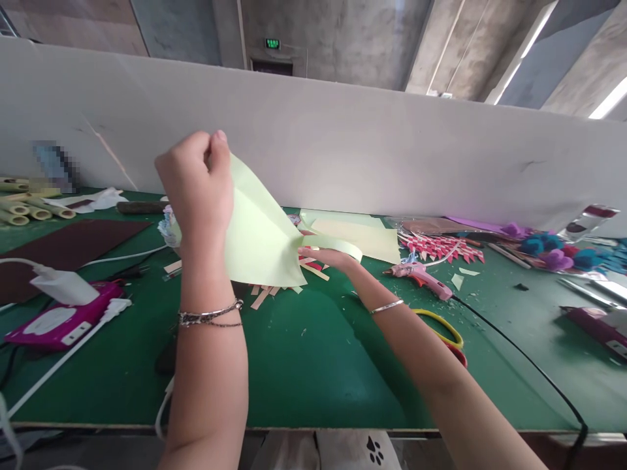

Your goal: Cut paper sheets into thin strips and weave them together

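Nearest, the left forearm rises to the left hand, closed like a fist upon a pale green sheet, held above the table. It bends, so probably is light, easily creased; better hold its edges. Paper scraps lie beneath. The right hand is at the sheet's lower right edge; whether it pinches, I cannot tell. Glue gun and scissors could hinder the right arm.

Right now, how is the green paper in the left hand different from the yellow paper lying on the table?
The left hand holds the green paper up; the yellow paper lies on the table. The green paper bends and curves; the yellow paper looks mostly flat. Both are pale, plain sheets.
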### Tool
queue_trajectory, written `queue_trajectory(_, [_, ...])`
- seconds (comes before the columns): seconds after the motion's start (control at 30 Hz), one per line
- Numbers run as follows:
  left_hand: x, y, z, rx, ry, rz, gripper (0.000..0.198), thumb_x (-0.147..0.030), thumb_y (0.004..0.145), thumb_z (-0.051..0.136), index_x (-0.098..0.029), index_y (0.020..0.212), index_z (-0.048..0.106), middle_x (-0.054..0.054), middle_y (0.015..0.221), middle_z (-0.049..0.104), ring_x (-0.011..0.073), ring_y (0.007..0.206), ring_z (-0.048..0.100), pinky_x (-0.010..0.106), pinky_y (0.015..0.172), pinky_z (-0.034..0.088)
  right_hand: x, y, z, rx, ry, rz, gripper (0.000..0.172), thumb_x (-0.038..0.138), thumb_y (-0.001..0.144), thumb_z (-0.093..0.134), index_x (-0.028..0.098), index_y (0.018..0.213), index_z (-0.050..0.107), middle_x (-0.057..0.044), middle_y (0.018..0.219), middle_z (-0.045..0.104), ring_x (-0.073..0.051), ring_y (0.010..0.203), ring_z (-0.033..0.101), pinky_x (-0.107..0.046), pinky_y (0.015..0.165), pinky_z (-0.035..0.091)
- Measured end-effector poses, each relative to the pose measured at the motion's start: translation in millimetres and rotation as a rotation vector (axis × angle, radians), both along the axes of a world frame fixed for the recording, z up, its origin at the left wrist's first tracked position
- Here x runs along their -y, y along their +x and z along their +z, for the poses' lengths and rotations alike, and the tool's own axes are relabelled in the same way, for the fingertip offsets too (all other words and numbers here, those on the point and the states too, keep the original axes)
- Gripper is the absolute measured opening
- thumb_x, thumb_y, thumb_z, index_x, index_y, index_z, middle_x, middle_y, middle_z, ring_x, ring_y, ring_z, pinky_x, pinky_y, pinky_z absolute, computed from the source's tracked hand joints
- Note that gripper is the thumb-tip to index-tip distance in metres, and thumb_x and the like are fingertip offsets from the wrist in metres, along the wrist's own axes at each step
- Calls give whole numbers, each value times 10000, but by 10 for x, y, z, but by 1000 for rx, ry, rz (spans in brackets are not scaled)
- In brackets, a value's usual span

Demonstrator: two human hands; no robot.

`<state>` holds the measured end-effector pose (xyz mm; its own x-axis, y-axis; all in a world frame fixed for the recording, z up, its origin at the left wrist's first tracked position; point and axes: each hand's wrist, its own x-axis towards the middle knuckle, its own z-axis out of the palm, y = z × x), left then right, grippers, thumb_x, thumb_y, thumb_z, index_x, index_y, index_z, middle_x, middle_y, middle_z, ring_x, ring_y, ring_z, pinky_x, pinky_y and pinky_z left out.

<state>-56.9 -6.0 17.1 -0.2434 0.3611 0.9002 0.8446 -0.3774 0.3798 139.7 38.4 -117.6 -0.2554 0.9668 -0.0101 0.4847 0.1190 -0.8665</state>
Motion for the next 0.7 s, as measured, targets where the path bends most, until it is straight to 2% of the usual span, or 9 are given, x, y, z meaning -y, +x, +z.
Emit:
queue_trajectory(0.2, [32,-61,24,63,51,-33,441,-216,848,440,-177,524,143,-40,562,148,69,549,138,252,528,150,-88,-112,-107,-82,66,-62,303,466,770,565,171,722,620,-25,695,625,-159,704,578,-258,624,434])
queue_trajectory(0.3, [-38,-133,-1,106,70,-28,446,-196,837,454,-187,517,143,-46,572,123,70,558,126,229,540,211,-134,-115,-148,-120,100,-114,286,413,819,529,156,714,601,-2,711,600,-144,716,566,-257,644,438])
queue_trajectory(0.4, [-88,-171,-12,151,60,-9,441,-185,827,470,-198,511,163,-48,573,135,73,565,165,230,602,295,-188,-106,-171,-155,102,-174,270,376,870,495,135,846,613,-18,846,614,-157,792,584,-297,705,477])
queue_trajectory(0.53, [-99,-193,-6,139,104,-6,430,-164,806,478,-196,512,166,-48,567,140,71,562,158,238,598,289,-268,-89,-192,-201,53,-245,317,332,881,515,150,1141,530,-74,1130,562,-190,953,578,-390,798,497])
queue_trajectory(0.7, [-103,-240,-10,101,157,14,404,-176,803,464,-192,517,179,-49,567,136,60,551,130,233,572,248,-373,-43,-212,-230,-40,-300,320,324,880,517,156,1153,524,-78,1148,554,-192,968,574,-396,809,494])
